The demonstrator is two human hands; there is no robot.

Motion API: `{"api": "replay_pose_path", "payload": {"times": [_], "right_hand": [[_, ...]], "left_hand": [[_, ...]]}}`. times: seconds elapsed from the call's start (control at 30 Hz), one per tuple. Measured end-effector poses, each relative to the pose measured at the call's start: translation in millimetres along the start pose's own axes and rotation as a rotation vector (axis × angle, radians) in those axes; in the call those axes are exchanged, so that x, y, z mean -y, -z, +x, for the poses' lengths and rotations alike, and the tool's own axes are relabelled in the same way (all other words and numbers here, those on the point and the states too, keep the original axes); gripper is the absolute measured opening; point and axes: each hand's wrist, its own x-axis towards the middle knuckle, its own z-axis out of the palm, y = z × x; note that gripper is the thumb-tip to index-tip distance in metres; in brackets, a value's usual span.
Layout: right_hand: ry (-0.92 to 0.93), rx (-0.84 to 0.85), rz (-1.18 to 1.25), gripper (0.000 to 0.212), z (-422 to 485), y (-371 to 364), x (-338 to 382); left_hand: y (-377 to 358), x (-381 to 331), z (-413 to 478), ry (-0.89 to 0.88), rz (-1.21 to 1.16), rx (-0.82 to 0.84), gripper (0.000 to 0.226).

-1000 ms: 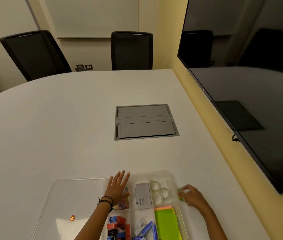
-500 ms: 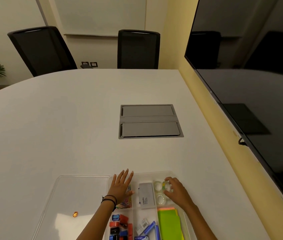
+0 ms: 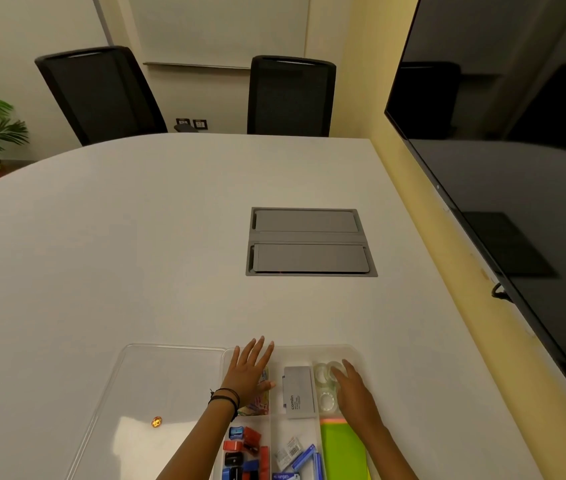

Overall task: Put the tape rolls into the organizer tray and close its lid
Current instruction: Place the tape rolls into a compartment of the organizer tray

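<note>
A clear plastic organizer tray (image 3: 309, 349) lies at the near edge of the white table. Its far right compartment holds several clear tape rolls (image 3: 322, 373). My right hand (image 3: 352, 388) rests over that compartment, its fingertips on a roll at the far end; I cannot tell whether it grips the roll. My left hand (image 3: 248, 372) lies flat with fingers spread on the tray's far left compartment, over coloured clips. The clear lid (image 3: 157, 382) lies flat on the table, touching the tray's left side, with a small orange sticker on it.
A grey box (image 3: 298, 391) sits in the tray's middle compartment. Green sticky notes (image 3: 342, 452), sharpeners and staple boxes fill the nearer compartments. A grey cable hatch (image 3: 309, 241) is set into the table (image 3: 119, 254). A large dark screen (image 3: 517, 168) hangs on the right wall. Two black chairs stand beyond.
My right hand has moved from the table just right of the tray, carrying a tape roll, into the far right compartment. My left hand has stayed on the tray.
</note>
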Motion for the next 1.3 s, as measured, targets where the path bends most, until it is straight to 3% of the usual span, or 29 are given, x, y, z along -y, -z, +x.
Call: {"api": "replay_pose_path", "payload": {"times": [0.33,0.7,0.8,0.97,1.17,1.3], "right_hand": [[0.08,-0.003,0.091,0.046,-12,-5,-4],[0.025,0.019,0.121,0.053,-10,-5,3],[0.047,0.047,0.095,0.057,-3,-5,5],[0.042,0.062,-0.008,0.061,14,-1,12],[0.019,0.179,-0.123,0.055,35,-2,24],[-0.011,0.15,-0.158,0.042,40,-9,31]], "left_hand": [[3,-2,-3,-0.001,0.013,0.0,0.077],[1,-3,-3,0.012,0.032,-0.002,0.08],[7,-2,-8,0.005,0.007,-0.022,0.097],[18,-7,-15,0.053,0.009,-0.354,0.155],[19,-4,-18,-0.03,-0.083,-0.371,0.155],[18,-4,-21,0.003,-0.121,-0.327,0.154]]}}
